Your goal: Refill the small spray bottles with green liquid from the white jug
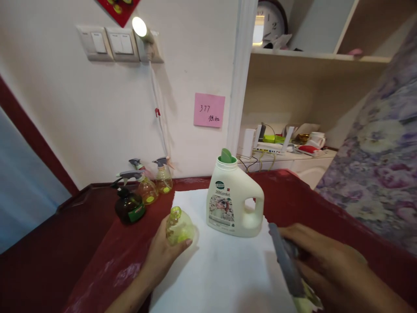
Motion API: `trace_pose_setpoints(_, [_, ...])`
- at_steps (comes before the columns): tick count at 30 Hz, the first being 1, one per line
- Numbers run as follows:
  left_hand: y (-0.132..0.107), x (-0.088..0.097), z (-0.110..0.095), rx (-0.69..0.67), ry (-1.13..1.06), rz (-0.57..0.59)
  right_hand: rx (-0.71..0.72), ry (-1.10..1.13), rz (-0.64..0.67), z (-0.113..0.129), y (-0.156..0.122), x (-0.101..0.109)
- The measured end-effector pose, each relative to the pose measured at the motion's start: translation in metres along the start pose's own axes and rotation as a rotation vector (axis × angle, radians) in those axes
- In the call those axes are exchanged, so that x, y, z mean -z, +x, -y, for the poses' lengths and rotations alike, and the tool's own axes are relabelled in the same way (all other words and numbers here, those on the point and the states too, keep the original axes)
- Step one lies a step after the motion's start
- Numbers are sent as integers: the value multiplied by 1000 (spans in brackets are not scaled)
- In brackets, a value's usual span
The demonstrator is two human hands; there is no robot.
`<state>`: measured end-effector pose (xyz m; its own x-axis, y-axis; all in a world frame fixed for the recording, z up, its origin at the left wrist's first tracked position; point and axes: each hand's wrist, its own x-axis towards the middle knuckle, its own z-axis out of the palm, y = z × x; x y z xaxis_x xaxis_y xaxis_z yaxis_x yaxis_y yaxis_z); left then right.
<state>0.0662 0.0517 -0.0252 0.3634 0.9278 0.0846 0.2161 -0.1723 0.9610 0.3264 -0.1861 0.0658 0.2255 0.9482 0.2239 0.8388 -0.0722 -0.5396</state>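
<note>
- Left hand (167,250): fingers curled around one open-mouthed yellow bottle (182,230), thumb across its front, at the left of the white sheet (215,274); can't tell if its base touches
- Right hand (325,256): fingers closed on a grey sprayer (285,261), blurred, right of the sheet; can't tell what the pale yellow part below it is
- Risk: tip or squeeze the bottle, and any contents could spill, no cap on it
- Risk: right hand swings inward, sprayer could clip the white jug (234,204); jug's mouth looks uncapped, so a knock could spill it
- Count: 1 jug, 1 dark pump bottle (127,206), 1 sheet, 1 pink note (209,110)
- Back left: 3 grey spray heads (129,174), 2 yellow bodies (164,184) clear, maybe a third hidden
</note>
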Motion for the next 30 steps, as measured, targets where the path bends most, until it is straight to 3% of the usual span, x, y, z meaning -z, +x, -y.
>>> trace_pose_setpoints(5, [8, 2, 22, 0, 137, 32, 22, -402, 97, -13, 0, -38])
trace_pose_setpoints(10, [17, 5, 33, -2, 174, 47, -175, -654, 350, -1, 12, -68])
trace_pose_setpoints(15, [21, 6, 38, 33, 215, 26, -238, -631, 423, 3, 23, -75])
trace_pose_setpoints(27, [17, 4, 40, 4, 211, 40, -246, -439, 474, -24, 27, -76])
trace_pose_setpoints(30, [16, 3, 40, 11, 246, -18, -265, -381, 363, -26, 25, -68])
